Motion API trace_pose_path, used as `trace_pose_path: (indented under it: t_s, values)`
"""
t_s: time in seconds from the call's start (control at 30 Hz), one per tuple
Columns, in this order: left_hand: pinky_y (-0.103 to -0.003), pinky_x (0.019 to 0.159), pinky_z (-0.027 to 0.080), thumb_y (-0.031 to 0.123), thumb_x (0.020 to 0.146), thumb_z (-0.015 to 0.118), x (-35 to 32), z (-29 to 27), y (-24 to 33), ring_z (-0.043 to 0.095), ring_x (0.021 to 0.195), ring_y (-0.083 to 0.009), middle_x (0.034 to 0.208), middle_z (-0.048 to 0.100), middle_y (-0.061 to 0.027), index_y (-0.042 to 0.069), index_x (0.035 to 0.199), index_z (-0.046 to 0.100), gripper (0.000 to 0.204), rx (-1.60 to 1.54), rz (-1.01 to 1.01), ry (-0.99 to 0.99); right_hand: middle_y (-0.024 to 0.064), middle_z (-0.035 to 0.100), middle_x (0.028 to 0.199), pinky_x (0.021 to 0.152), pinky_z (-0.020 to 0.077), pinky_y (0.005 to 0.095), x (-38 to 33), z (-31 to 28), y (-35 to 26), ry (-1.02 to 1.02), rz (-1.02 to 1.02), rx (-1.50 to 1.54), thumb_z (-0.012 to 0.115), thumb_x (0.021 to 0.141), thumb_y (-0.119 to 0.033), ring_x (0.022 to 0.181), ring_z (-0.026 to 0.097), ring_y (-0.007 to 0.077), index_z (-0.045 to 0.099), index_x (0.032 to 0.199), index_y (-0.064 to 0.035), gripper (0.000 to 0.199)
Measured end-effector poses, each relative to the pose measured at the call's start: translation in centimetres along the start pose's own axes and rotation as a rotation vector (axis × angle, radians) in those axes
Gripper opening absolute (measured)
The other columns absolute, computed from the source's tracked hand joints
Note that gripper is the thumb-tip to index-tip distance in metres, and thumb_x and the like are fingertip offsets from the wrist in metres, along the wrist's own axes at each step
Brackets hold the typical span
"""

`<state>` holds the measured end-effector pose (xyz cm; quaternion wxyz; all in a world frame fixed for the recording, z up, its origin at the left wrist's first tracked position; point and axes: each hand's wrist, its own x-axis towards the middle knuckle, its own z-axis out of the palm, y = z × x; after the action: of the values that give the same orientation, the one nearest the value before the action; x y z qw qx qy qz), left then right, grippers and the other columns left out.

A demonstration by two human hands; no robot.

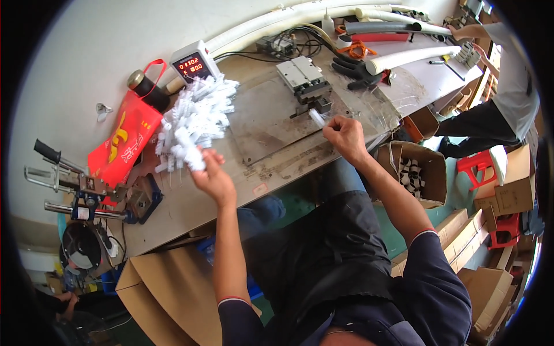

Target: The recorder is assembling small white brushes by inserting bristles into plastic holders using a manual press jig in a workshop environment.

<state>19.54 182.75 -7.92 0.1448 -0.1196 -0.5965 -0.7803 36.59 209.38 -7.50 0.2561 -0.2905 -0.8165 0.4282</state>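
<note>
Bright, even daylight falls over my desk (pixel 271 155) with only soft shadows, while the fisheye bends straight edges toward a black rim and my moving hands look slightly blurred.

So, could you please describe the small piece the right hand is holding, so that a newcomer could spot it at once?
Start at the grey metal plate in the middle of the workbench, then find the small metal press at its far edge. Just in front of it, the right hand pinches a short white tube. Unlike the heap of white pieces by the left hand, it is a single piece.
</note>
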Motion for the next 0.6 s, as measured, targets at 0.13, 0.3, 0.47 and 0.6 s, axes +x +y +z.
trace_pose_path:
  t_s: [0.13,0.3,0.47,0.6]
  values:
    - [-0.026,0.067,0.052,0.009,0.106,0.052,-1.2,8.0,-0.2,0.061,0.074,-0.0105,0.091,0.065,-0.0053,-0.003,0.122,0.058,0.020,0.061,0.058,-0.247,0.0137,0.068,0.069,0.066,0.0529,0.0370,0.9,0.8,0.7,0.157,-0.090,-0.150,0.070,0.078,-0.019,0.065,0.067,0.0239,0.071,0.079,-0.0018,0.017]
    - [-0.027,0.066,0.053,0.010,0.106,0.054,-1.2,8.8,-3.4,0.063,0.074,-0.0114,0.090,0.067,-0.0049,0.000,0.120,0.059,0.018,0.462,0.341,-0.367,0.0190,0.070,0.075,0.072,0.0546,0.0458,1.2,1.8,-0.1,0.157,-0.015,-0.142,0.068,0.078,-0.021,0.075,0.070,0.0390,0.070,0.078,-0.0034,0.018]
    - [-0.027,0.064,0.052,0.011,0.105,0.054,-1.4,8.9,-3.0,0.063,0.073,-0.0115,0.089,0.068,-0.0047,0.001,0.119,0.060,0.018,0.293,0.141,-0.259,0.0186,0.070,0.074,0.072,0.0545,0.0460,1.5,2.0,-0.4,0.199,-0.006,-0.154,0.068,0.078,-0.021,0.075,0.070,0.0386,0.070,0.077,-0.0036,0.018]
    - [-0.035,0.068,0.052,0.005,0.100,0.055,-1.4,9.1,-2.6,0.066,0.071,-0.0195,0.086,0.066,-0.0080,0.002,0.104,0.057,0.005,0.274,0.103,-0.237,0.0184,0.070,0.074,0.072,0.0543,0.0453,1.7,2.2,-0.6,0.197,0.015,-0.183,0.067,0.078,-0.021,0.074,0.069,0.0380,0.070,0.076,-0.0033,0.018]
